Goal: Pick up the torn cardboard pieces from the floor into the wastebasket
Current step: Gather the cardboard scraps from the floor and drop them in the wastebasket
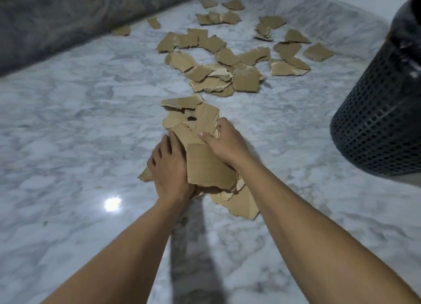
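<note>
A bundle of torn brown cardboard pieces (205, 165) is pressed between my two hands at the centre of the view, just above the marble floor. My left hand (169, 167) grips its left side, my right hand (224, 144) clasps its right side with the thumb on top. Several pieces stick out beyond my fingers, far and near. Many more torn cardboard pieces (227, 62) lie scattered on the floor farther away. The black perforated wastebasket (378, 126) with a dark liner stands at the right edge.
The white-grey marble floor (68, 121) fills the view, with a light glare at the lower left. A dark grey marbled slab (57, 19) runs along the far left. A pale wall rises at the far right behind the basket.
</note>
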